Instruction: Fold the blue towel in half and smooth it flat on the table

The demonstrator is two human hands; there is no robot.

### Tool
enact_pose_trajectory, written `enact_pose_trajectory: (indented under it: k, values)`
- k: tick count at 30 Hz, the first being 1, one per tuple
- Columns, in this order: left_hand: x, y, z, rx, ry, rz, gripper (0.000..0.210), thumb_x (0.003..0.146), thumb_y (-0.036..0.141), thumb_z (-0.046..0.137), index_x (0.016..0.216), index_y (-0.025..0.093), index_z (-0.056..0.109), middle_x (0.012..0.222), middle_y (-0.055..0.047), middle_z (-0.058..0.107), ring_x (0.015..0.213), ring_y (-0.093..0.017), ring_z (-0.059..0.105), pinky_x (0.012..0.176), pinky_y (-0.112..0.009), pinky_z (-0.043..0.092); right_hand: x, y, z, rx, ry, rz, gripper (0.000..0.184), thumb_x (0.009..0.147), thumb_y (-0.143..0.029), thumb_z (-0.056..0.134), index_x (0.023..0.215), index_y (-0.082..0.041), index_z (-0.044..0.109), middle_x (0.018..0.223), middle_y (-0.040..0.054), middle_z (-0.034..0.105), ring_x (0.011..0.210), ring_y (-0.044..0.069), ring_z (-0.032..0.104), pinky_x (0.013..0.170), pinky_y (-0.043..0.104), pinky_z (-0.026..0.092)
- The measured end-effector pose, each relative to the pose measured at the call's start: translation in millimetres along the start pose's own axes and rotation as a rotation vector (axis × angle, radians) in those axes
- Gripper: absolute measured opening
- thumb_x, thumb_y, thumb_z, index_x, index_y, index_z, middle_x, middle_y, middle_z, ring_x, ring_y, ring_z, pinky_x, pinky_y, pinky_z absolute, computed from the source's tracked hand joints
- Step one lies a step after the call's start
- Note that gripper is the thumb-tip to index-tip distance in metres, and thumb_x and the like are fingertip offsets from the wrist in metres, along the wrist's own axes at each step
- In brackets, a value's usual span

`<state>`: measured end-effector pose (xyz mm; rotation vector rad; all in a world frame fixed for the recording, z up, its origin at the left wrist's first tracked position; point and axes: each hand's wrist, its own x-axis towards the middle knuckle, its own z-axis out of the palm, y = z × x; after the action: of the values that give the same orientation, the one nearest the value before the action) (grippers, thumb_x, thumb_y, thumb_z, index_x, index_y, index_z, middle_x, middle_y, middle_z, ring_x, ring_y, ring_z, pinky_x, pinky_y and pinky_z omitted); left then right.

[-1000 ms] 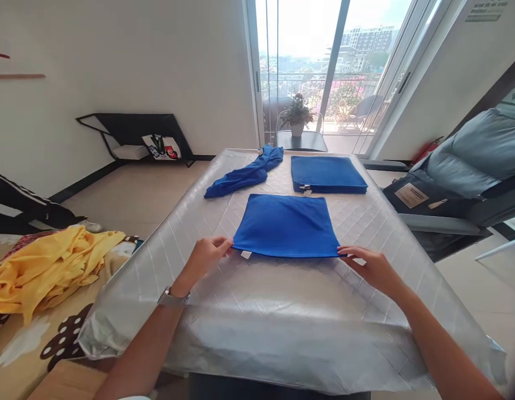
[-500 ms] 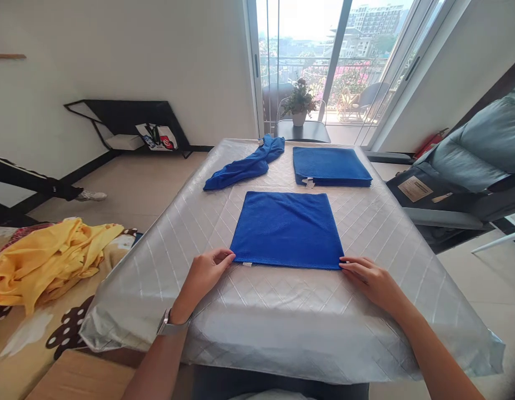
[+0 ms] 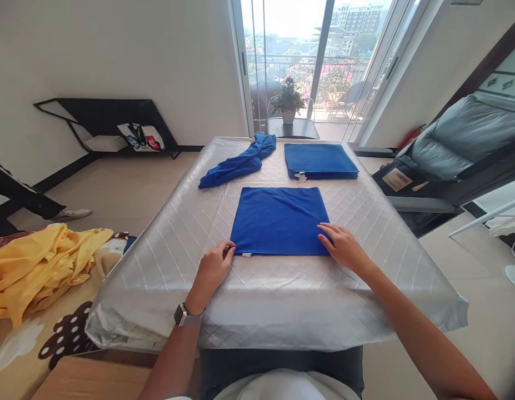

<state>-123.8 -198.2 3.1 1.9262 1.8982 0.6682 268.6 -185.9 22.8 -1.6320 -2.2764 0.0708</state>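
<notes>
A blue towel (image 3: 280,219) lies flat in a near-rectangle on the silver table cover, with a small white tag at its near left edge. My left hand (image 3: 215,269) is closed at the towel's near left corner, thumb and fingers pinching it. My right hand (image 3: 344,247) rests on the near right side, fingers stretched out over the fabric. Behind it sits a stack of folded blue towels (image 3: 321,160) with white tags at its near left corner. A crumpled blue towel (image 3: 238,164) lies at the far left of the table.
The quilted silver cover (image 3: 257,300) drapes over the table edges. A yellow cloth (image 3: 44,266) is heaped at the left, above a cardboard box (image 3: 90,380). A grey armchair (image 3: 469,144) stands at the right. Beyond the table, a potted plant (image 3: 288,103) stands on a chair.
My right hand has moved from the near right corner up and inward onto the towel, its fingers now spread. My left hand stays at the left corner. The whole view has shifted slightly.
</notes>
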Motion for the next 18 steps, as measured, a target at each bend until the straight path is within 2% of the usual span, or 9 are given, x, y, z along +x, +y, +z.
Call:
enact_pose_trajectory:
  k: [2, 5, 7, 9, 11, 14, 16, 18]
  values:
    - [-2, -2, -0.6, 0.03, 0.0, 0.025, 0.028, 0.098, 0.039, 0.046, 0.106, 0.025, 0.068, 0.097, -0.007, 0.076, 0.091, -0.027, 0.072, 0.082, -0.036, 0.051, 9, -4, 15, -0.037, -0.057, 0.074, 0.057, 0.11, -0.042, 0.031, 0.154, -0.013, 0.053, 0.16, 0.0135, 0.051, 0.15, 0.03, 0.044, 0.125, 0.05, 0.036]
    - [-4, 1, -4.5, 0.147, 0.065, 0.09, 0.034, 0.101, 0.043, 0.043, 0.108, 0.023, 0.07, 0.098, -0.01, 0.073, 0.093, -0.029, 0.069, 0.085, -0.039, 0.052, 13, -4, 33, -0.086, -0.153, 0.15, 0.065, 0.11, -0.043, 0.025, 0.163, -0.006, 0.037, 0.17, 0.0148, 0.032, 0.159, 0.029, 0.027, 0.13, 0.048, 0.025]
    - [-2, 16, -5.1, 0.227, 0.129, 0.155, 0.037, 0.103, 0.045, 0.043, 0.108, 0.022, 0.071, 0.1, -0.012, 0.07, 0.096, -0.031, 0.067, 0.088, -0.042, 0.052, 12, -4, 39, -0.1, -0.181, 0.17, 0.068, 0.11, -0.044, 0.024, 0.165, -0.006, 0.031, 0.172, 0.0141, 0.025, 0.16, 0.027, 0.021, 0.131, 0.047, 0.021]
    - [4, 44, 0.6, 0.236, 0.131, 0.274, 0.037, 0.105, 0.044, 0.042, 0.109, 0.022, 0.072, 0.102, -0.011, 0.069, 0.099, -0.029, 0.066, 0.09, -0.041, 0.053, 10, -5, 40, -0.109, -0.186, 0.183, 0.068, 0.11, -0.045, 0.023, 0.166, -0.006, 0.028, 0.173, 0.0135, 0.023, 0.161, 0.027, 0.019, 0.131, 0.046, 0.02]
    - [14, 83, 15.9, 0.207, 0.046, 0.47, 0.037, 0.107, 0.041, 0.04, 0.114, 0.022, 0.071, 0.108, -0.01, 0.07, 0.103, -0.027, 0.066, 0.094, -0.04, 0.053, 10, -6, 40, -0.118, -0.188, 0.193, 0.069, 0.11, -0.045, 0.023, 0.166, -0.006, 0.027, 0.173, 0.0137, 0.022, 0.161, 0.026, 0.019, 0.131, 0.046, 0.019]
    - [32, 143, 55.2, 0.211, -0.113, 0.803, 0.044, 0.109, 0.045, 0.038, 0.127, 0.019, 0.068, 0.13, -0.012, 0.069, 0.122, -0.026, 0.063, 0.107, -0.04, 0.048, 9, -8, 40, -0.14, -0.184, 0.2, 0.068, 0.109, -0.042, 0.025, 0.165, -0.004, 0.028, 0.173, 0.0156, 0.022, 0.161, 0.027, 0.02, 0.131, 0.045, 0.02]
    - [45, 171, 85.3, 0.237, -0.15, 0.921, 0.055, 0.11, 0.05, 0.034, 0.142, 0.013, 0.06, 0.148, -0.014, 0.06, 0.142, -0.027, 0.051, 0.12, -0.042, 0.037, 8, -7, 41, -0.148, -0.178, 0.189, 0.066, 0.108, -0.036, 0.028, 0.165, -0.003, 0.029, 0.172, 0.0161, 0.023, 0.161, 0.028, 0.02, 0.131, 0.045, 0.021]
    - [57, 184, 111.1, 0.261, -0.156, 0.936, 0.065, 0.11, 0.054, 0.029, 0.154, 0.01, 0.047, 0.161, -0.015, 0.049, 0.154, -0.027, 0.037, 0.128, -0.043, 0.025, 7, -6, 42, -0.144, -0.167, 0.185, 0.064, 0.105, -0.029, 0.031, 0.165, -0.005, 0.03, 0.172, 0.0151, 0.026, 0.161, 0.027, 0.02, 0.13, 0.045, 0.022]
